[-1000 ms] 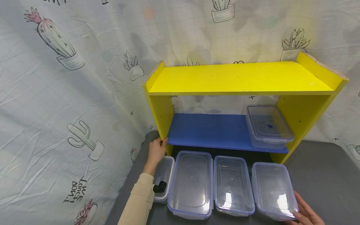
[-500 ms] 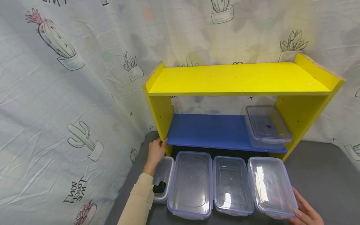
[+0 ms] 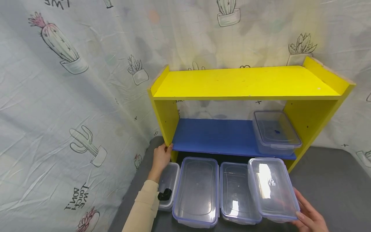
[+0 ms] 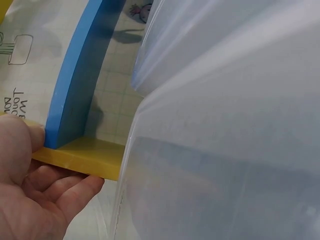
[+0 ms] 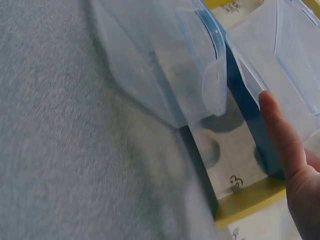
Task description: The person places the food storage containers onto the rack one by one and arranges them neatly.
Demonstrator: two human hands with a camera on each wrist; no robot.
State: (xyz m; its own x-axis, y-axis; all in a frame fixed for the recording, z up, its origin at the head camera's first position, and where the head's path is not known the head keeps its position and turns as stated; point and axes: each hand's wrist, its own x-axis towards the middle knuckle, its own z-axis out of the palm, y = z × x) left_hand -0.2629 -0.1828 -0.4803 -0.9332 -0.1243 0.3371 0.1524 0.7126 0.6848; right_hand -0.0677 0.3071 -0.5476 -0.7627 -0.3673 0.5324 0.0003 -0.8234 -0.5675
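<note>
The right hand grips the near end of the clear rectangular lidded plastic container, raised at the row's right; light, stiff, slick, best held by its rim. The left hand clasps the yellow shelf post.

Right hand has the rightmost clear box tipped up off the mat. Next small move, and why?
Probably carry the lifted box up and forward onto the blue shelf, left of the box already there. The right hand holds its near end, that shelf space is bare, and the left hand grips the shelf's yellow side panel.
</note>
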